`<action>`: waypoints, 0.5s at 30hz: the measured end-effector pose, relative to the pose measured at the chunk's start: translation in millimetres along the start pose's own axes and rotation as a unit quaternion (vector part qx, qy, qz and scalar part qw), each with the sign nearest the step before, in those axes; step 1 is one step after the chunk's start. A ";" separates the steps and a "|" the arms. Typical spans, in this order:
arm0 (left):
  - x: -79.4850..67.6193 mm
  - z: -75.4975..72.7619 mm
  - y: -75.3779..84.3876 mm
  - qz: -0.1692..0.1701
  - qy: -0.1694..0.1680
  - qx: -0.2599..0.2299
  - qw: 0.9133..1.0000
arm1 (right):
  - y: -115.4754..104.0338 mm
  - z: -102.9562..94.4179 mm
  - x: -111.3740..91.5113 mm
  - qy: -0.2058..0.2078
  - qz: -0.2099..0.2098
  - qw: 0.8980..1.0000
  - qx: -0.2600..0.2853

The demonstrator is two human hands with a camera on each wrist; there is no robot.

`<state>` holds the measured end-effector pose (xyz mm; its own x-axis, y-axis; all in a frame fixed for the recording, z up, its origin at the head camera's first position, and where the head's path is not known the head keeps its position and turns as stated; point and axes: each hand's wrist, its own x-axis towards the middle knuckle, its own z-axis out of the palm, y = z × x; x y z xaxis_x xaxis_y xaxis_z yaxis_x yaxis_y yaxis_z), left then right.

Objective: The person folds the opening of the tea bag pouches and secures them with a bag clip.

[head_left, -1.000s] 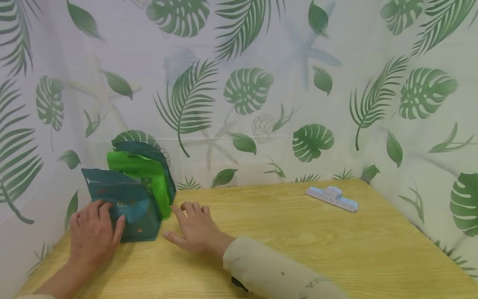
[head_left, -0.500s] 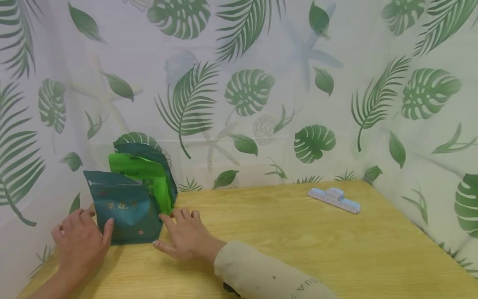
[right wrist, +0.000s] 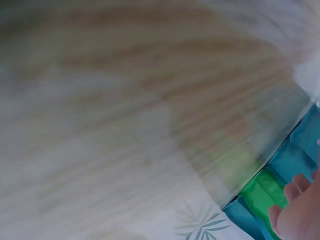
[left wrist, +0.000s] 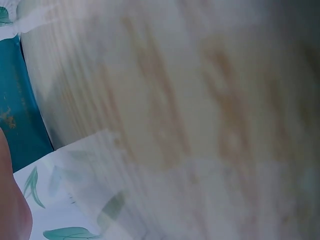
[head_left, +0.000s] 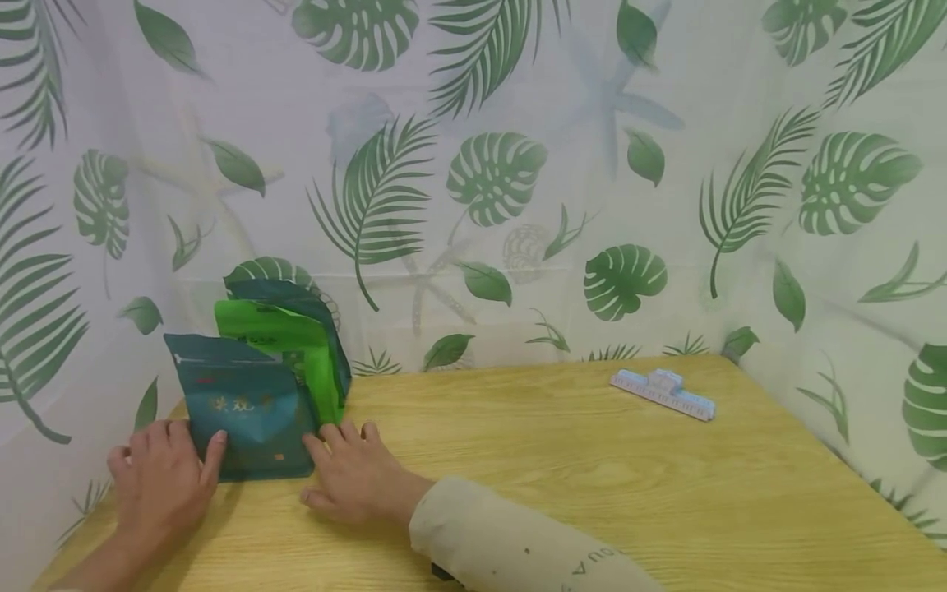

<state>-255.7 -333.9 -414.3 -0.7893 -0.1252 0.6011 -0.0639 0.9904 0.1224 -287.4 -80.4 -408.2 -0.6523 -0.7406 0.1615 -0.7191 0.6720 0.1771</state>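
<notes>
Three stand-up pouches are lined up one behind another at the table's left. In front is a teal pouch [head_left: 255, 419] with gold lettering, behind it a bright green pouch [head_left: 320, 370], and at the back another teal pouch [head_left: 296, 294], mostly hidden. My left hand [head_left: 161, 485] lies along the front pouch's left side, thumb at its face. My right hand [head_left: 362, 481] is at its lower right edge, fingers extended and slightly bent. In the right wrist view, fingers [right wrist: 299, 186] lie beside the green pouch [right wrist: 262, 192]. The left wrist view catches a teal pouch [left wrist: 22, 110] beside the hand.
A pale bag-sealing clip [head_left: 662, 393] with a wide bar lies at the back right of the wood-grain table [head_left: 562, 469]. A white curtain [head_left: 518, 99] printed with green leaves closes off the back and both sides.
My left hand has slid off the front pouch's face to its left side, uncovering the lettering. My right hand has moved left and slightly down to the pouch's right edge.
</notes>
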 end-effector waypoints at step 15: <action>-0.2 9.0 4.5 0.010 0.005 0.014 1.000 | -3.6 0.7 -1.1 -0.025 0.017 0.996 0.080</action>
<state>-261.4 -328.9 -420.9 -0.7839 -0.1059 0.6117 -0.0649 0.9939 0.0888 -284.3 -82.0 -409.7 -0.6857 -0.7185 0.1164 -0.7221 0.6916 0.0154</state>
